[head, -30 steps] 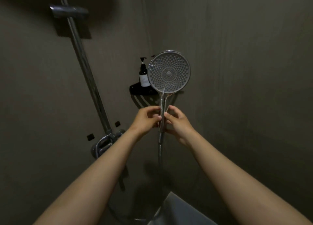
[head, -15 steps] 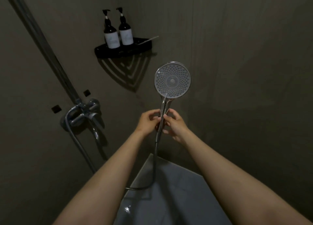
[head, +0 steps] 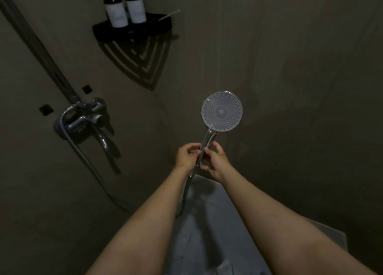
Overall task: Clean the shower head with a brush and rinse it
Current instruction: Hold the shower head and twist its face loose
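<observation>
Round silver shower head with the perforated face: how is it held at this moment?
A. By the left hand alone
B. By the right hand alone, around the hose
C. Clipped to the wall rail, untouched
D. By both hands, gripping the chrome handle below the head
D: the left hand and right hand both close on the chrome handle just below the round silver shower head, whose face is turned toward the camera.

Open air surrounds shower head [head: 221,111]; walls [head: 290,46] behind.
</observation>
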A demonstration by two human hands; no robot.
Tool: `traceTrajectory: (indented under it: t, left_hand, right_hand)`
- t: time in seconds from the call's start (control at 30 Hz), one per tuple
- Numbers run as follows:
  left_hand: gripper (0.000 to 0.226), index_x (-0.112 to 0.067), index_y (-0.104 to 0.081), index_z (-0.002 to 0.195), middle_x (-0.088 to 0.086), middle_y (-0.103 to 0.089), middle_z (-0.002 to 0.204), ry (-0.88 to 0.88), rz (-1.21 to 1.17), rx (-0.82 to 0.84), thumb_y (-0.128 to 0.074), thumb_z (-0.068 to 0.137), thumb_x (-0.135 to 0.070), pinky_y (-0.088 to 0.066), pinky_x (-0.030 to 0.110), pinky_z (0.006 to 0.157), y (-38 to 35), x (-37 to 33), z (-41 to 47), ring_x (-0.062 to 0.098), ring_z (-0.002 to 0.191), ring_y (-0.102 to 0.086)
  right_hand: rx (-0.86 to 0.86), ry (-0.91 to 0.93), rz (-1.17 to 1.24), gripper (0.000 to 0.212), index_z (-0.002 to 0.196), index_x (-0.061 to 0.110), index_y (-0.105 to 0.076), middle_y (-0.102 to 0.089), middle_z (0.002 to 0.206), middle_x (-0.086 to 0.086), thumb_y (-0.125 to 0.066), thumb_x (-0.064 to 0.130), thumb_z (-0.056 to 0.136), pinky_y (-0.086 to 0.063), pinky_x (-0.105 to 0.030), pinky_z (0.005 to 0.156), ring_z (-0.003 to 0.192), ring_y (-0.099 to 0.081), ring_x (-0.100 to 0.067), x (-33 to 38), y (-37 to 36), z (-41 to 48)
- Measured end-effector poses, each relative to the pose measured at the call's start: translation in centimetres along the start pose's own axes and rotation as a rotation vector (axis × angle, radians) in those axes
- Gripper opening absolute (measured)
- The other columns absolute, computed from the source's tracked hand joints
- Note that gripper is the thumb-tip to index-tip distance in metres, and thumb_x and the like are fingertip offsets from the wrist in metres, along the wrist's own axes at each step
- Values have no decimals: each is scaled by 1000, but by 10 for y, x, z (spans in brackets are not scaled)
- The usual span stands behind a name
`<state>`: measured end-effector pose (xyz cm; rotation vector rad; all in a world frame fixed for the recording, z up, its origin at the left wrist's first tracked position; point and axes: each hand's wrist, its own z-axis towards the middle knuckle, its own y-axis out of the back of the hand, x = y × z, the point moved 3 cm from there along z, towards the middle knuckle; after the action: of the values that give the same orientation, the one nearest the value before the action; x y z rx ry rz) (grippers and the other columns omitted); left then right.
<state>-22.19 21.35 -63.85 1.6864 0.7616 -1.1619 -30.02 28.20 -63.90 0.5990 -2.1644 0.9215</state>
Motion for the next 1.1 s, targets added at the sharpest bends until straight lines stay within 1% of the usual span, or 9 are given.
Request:
traceTrajectory:
  t: [0.1,0.27,0.4,0.53,0.6,0.73,0.87,1.0,1.1]
  left_hand:
    - [28,8,-63,111,28,-65,110,-10,-10,1,-53,85,12,-47,9,66,-6,6,-3,18,79,-59]
    - [28,10,-63,110,31,-65,110,-7,-23,2,-53,84,14,-45,4,62,-15,16,-5,-1,63,-57]
    - [28,8,-64,109,29,-66,109,39,8,6,-54,83,14,-45,5,61,-19,23,-12,18,78,-59]
    - [30,9,-62,111,28,-65,112,74,-30,33,-53,83,15,-46,3,59,-23,23,-23,16,76,-59]
    - [32,10,-61,113,30,-63,114,86,-55,53,-54,82,16,-46,3,57,-22,24,-27,12,72,-57]
    - [42,12,-53,121,28,-60,115,145,-102,108,-58,80,19,-47,4,54,-19,28,-35,20,91,-55]
    - [44,12,-50,124,31,-57,123,207,-96,154,-59,81,16,-45,5,54,-16,40,-40,10,71,-54]
    - [37,13,-53,121,24,-61,113,214,-82,118,-60,84,9,-42,3,54,-12,41,-34,0,58,-56]
    - [34,12,-56,117,14,-58,98,193,-121,92,-62,85,3,-40,1,50,-7,32,-28,-3,51,-57]
  right_hand:
    - [-16,-9,7,45,136,25,-37,-59,105,-10,-44,5,97,-48,-37,56,73,-58,-16,-4,6,-2]
    - [-48,-22,-2,46,136,24,-37,-59,98,-6,-45,4,96,-49,-43,65,71,-57,-15,-14,15,4]
    - [-61,-47,-17,46,136,25,-38,-59,97,-6,-44,4,96,-49,-44,66,73,-56,-16,-23,21,5]
    - [-58,-48,-12,43,134,24,-40,-59,103,-9,-42,3,97,-50,-47,69,71,-56,-16,-26,30,7]
    - [-66,-52,-9,44,134,25,-40,-61,97,-7,-42,3,96,-50,-48,71,72,-57,-17,-27,33,10]
    - [-81,-39,28,44,135,25,-40,-59,93,-6,-42,4,97,-50,-48,71,77,-59,-20,-25,36,13]
    - [-75,-12,101,42,133,23,-41,-57,96,-9,-42,2,97,-52,-53,66,80,-58,-20,-19,35,15]
    - [-74,8,148,33,124,24,-42,-56,92,-7,-39,3,98,-55,-42,47,80,-56,-19,-3,31,19]
    - [-42,14,177,27,118,23,-39,-56,92,-6,-38,5,99,-53,-45,59,82,-56,-17,9,28,21]
